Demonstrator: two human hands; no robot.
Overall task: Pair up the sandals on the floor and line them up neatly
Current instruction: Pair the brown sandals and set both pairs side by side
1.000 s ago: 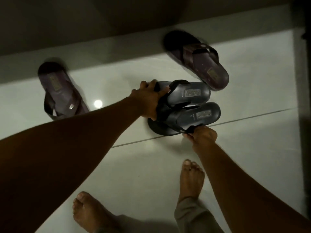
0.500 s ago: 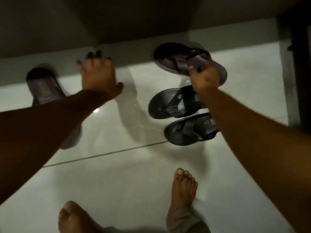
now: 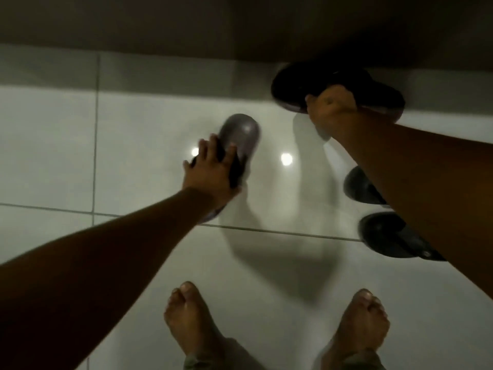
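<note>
Both hands have reached a brown sandal each since half a second ago, when the left hand hung open above the floor.

Left hand (image 3: 210, 172) closes its grip on the brown sandal (image 3: 240, 137) at mid-floor; right hand (image 3: 330, 108) grips the dark brown sandal (image 3: 298, 84) by the shadowed wall base. Two black sandals (image 3: 357, 185) (image 3: 384, 236) lie side by side at right, partly behind the forearm. Glossy white floor tiles (image 3: 133, 263) mirror two ceiling lights; bare feet (image 3: 192, 321) stand below.
</note>
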